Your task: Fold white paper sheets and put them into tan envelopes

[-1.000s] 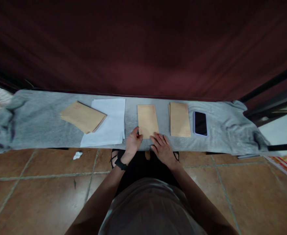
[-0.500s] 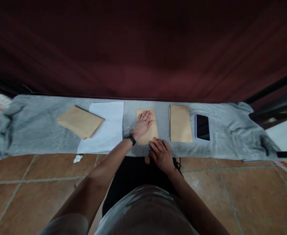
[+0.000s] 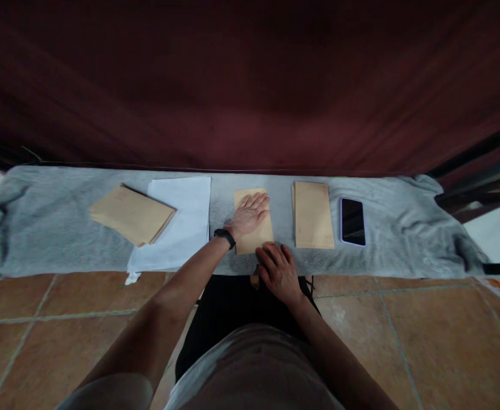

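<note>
A brown paper envelope (image 3: 245, 242) lies in front of me on the grey cloth. My left hand (image 3: 251, 213), with a dark band at the wrist, rests flat across its upper part, fingers stretched out. At the envelope's lower right corner is my right hand (image 3: 279, 273), its fingers slightly bent and apart, fingertips touching the corner or the cloth beside it. To the right sits a stack of brown envelopes (image 3: 314, 216). Another stack of envelopes (image 3: 132, 213) lies slanted on the left, partly over white paper sheets (image 3: 190, 210).
A phone (image 3: 352, 222) with a pale purple edge lies right of the envelope stack. The grey cloth (image 3: 57, 222) covers a long narrow surface. Behind it hangs a dark red curtain (image 3: 250, 131). A white scrap (image 3: 132, 278) shows by the front edge, above the tiled floor.
My left hand has turned slightly and its fingers have shifted a little to the right on the envelope. The right hand stays by the lower corner. The view has moved slightly.
</note>
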### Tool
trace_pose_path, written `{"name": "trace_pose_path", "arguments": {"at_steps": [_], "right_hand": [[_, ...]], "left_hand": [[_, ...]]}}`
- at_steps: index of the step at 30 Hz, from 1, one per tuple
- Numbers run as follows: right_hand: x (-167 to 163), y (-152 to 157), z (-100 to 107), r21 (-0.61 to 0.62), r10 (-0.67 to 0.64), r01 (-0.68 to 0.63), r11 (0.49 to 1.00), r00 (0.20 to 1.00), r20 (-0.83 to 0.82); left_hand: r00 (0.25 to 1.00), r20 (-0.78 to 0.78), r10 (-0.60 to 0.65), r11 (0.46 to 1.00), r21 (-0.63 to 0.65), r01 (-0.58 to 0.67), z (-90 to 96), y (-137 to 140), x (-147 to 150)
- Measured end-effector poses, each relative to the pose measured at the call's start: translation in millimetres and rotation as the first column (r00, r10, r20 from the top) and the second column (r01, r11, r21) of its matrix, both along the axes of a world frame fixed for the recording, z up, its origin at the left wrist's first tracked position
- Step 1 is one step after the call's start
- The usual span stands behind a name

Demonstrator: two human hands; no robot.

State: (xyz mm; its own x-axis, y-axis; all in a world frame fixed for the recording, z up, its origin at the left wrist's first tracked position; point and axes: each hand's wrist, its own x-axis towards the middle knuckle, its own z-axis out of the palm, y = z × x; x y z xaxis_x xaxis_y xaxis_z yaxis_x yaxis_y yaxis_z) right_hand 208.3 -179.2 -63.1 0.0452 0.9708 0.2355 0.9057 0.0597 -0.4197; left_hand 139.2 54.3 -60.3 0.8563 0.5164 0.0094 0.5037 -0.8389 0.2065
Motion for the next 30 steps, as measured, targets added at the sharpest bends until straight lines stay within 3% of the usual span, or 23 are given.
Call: {"name": "trace_pose_path", "arguments": {"at_steps": [12, 21, 30], "right_hand": [[0.6, 0.0, 0.5, 0.002, -0.01, 0.01, 1.0, 1.0, -0.026], [0.4, -0.4, -3.1, 0.048, -0.016, 0.019, 0.999, 0.999, -0.049], [1.9, -0.9, -9.3, 0.082, 0.001, 0.004, 0.997, 0.998, -0.057]], "left_hand": [[0.992, -0.002, -0.124, 0.992, -0.023, 0.124, 2.4, -33.6, -22.8], [0.972, 0.008, -0.235, 0.972, -0.024, 0.235, 4.2, -73.6, -52.3], [0.975, 0.051, -0.215, 0.976, 0.043, 0.213, 4.6, -113.2, -88.4]]}}
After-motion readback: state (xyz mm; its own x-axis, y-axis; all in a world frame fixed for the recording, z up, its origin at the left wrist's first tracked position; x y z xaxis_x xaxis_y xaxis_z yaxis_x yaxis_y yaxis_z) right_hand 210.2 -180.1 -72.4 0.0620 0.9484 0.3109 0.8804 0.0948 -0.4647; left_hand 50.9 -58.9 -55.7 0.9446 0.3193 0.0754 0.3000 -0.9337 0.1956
